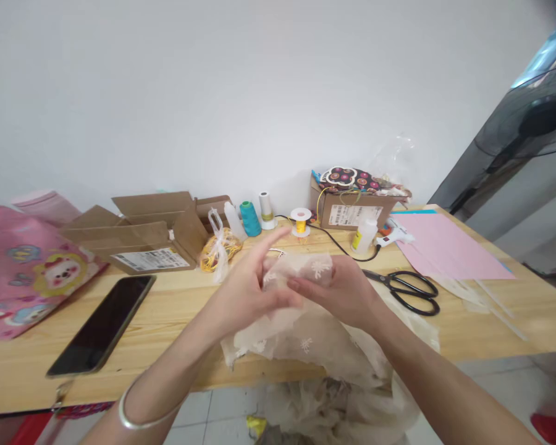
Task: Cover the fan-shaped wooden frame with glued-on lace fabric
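Grips, both bare hands: left grip (245, 290) half open, upper fingers stretched straight, lower fingers and thumb against the fabric (306, 337); blur hides whether they pinch it. The right grip (352, 293) is closed round a bunched fold, which drapes over its fingers. Fabric: sheer cream netting, soft and crumpled, stitched with small white snowflake-shaped motifs. It is held up between both grips over the front edge of the surface (491, 309), and the rest spills across that edge and hangs toward the floor. Bangle (141, 421): thin polished silver ring on the left wrist. Surface: pale wood, smooth, with a straight front edge. Phone (104, 324): flat black glossy slab, face up, left of the grips. Scissors (410, 290): black looped handles, lying flat to the right. Pink paper (445, 247): matt rectangular sheet beyond the scissors. Printed cloth (23, 272): pink, shiny, with a cartoon pattern, at far left. Cardboard boxes (143, 238): brown, flaps open, labelled. Clear bag (220, 247): knotted film holding yellow loops. Thread cone (250, 217): teal, tapered, near the white wall.
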### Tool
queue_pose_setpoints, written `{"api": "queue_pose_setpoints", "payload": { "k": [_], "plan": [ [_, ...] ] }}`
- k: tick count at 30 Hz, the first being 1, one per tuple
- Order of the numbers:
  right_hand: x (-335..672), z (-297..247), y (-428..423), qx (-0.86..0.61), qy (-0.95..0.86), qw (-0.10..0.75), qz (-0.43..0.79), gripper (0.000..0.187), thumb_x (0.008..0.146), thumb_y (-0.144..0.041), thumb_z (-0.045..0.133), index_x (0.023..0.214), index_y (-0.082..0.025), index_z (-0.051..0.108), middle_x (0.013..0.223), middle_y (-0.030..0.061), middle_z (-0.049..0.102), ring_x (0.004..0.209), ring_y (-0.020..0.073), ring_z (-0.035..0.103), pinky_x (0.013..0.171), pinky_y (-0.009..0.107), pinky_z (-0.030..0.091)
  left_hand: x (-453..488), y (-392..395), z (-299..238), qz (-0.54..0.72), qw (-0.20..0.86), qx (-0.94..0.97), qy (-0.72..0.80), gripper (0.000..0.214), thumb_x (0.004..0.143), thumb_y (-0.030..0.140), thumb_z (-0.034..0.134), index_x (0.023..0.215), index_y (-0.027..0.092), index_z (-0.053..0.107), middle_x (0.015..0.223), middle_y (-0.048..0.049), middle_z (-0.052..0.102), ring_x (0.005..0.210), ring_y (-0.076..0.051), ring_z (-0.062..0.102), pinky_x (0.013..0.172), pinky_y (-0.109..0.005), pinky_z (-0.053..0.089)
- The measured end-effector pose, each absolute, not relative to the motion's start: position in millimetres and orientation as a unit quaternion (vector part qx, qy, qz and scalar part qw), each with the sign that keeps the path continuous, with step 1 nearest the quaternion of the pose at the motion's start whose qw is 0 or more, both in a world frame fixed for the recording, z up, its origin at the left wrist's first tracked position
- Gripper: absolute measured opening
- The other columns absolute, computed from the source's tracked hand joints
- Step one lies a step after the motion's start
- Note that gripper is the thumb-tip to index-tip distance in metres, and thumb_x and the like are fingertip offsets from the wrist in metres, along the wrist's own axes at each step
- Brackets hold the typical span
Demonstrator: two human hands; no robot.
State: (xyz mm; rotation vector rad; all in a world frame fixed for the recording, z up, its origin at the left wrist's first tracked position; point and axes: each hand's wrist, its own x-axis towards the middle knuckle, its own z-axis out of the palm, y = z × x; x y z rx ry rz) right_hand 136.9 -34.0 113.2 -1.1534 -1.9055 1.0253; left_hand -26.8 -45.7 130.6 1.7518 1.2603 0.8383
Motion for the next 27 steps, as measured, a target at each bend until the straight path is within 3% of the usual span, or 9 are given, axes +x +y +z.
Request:
{"api": "queue_pose_setpoints", "payload": {
  "k": [2,4,6,8,13,15,18,22,27],
  "plan": [
    [147.7,95.2,-30.2,-0.455,-0.704,0.342,0.424,0.027,0.070,-0.037,0.057,0.054,-0.015,0.055,0.051,-0.0032,0.050,0.049,0.0084,0.044,0.045,0.020,0.032,-36.0,-48.3,115.2,0.273,0.372,0.712,0.528,0.082,0.055,0.031,0.069,0.128,0.032,0.033,0.080,0.0027,0.061,0.043,-0.006,0.040,0.040,-0.019,0.033],
    [159.9,79.1,-28.9,-0.469,-0.653,0.362,0.472,0.029,0.068,-0.037,0.059,0.052,-0.015,0.052,0.050,-0.0032,0.050,0.048,0.0077,0.043,0.046,0.020,0.033,-50.2,-49.3,103.3,0.215,0.347,0.733,0.545,0.064,0.056,0.035,0.068,0.117,0.031,0.048,0.092,0.0006,0.061,0.052,-0.008,0.047,0.048,-0.020,0.037],
    [169.2,69.2,-32.2,-0.487,-0.596,0.377,0.515,0.027,0.065,-0.037,0.062,0.054,-0.014,0.053,0.051,-0.0031,0.051,0.049,0.0078,0.044,0.048,0.020,0.035,-66.8,-49.1,96.3,0.126,0.385,0.748,0.526,0.032,0.060,0.038,0.065,0.089,0.024,0.064,0.078,0.0016,0.062,0.059,-0.012,0.050,0.051,-0.019,0.036],
    [173.0,64.6,-40.8,-0.493,-0.542,0.380,0.565,0.023,0.063,-0.037,0.065,0.061,-0.015,0.057,0.055,-0.0024,0.054,0.050,0.0087,0.048,0.049,0.021,0.039,-82.0,-49.1,92.2,0.068,0.455,0.732,0.502,0.023,0.063,0.040,0.062,0.067,0.018,0.063,0.064,0.0021,0.058,0.057,-0.012,0.050,0.050,-0.019,0.034],
    [166.4,50.9,-62.1,-0.442,-0.496,0.308,0.681,0.023,0.069,-0.039,0.059,0.075,-0.017,0.056,0.062,-0.0006,0.061,0.052,0.0117,0.053,0.051,0.024,0.042,-87.0,-50.4,74.0,0.277,0.570,0.527,0.566,0.031,0.073,0.047,0.051,0.088,0.020,0.056,0.079,-0.0011,0.059,0.069,-0.014,0.055,0.060,-0.023,0.043],
    [166.0,40.5,-56.6,-0.472,-0.544,0.295,0.628,0.022,0.071,-0.038,0.056,0.073,-0.016,0.055,0.062,-0.0004,0.060,0.054,0.0120,0.053,0.050,0.023,0.041,-75.1,-45.0,63.5,0.335,0.562,0.456,0.604,0.035,0.075,0.048,0.048,0.099,0.022,0.051,0.088,-0.0028,0.060,0.077,-0.016,0.057,0.064,-0.026,0.045],
    [172.6,25.6,-33.0,-0.548,-0.645,0.286,0.450,0.021,0.073,-0.036,0.052,0.066,-0.016,0.055,0.063,0.0006,0.058,0.058,0.0131,0.051,0.051,0.024,0.040,-55.7,-24.9,50.9,0.303,0.498,0.566,0.583,0.029,0.076,0.045,0.046,0.087,0.019,0.054,0.085,-0.0033,0.060,0.079,-0.018,0.056,0.068,-0.028,0.044],
    [182.6,14.1,-2.1,-0.554,-0.742,0.285,0.246,0.018,0.072,-0.028,0.052,0.057,-0.018,0.054,0.102,0.0078,0.059,0.093,0.0216,0.053,0.080,0.034,0.041,-42.9,9.5,39.1,0.252,0.343,0.718,0.550,0.021,0.078,0.037,0.044,0.084,0.020,0.054,0.090,-0.0041,0.060,0.086,-0.020,0.054,0.078,-0.032,0.040],
    [184.2,7.6,10.0,-0.570,-0.746,0.255,0.234,0.018,0.074,-0.029,0.049,0.068,-0.017,0.061,0.120,0.0116,0.052,0.113,0.0247,0.043,0.093,0.039,0.035,-40.8,29.8,28.4,0.226,0.355,0.739,0.525,0.026,0.080,0.036,0.039,0.096,0.021,0.053,0.100,-0.0054,0.059,0.094,-0.020,0.052,0.082,-0.032,0.039]
  ]
}}
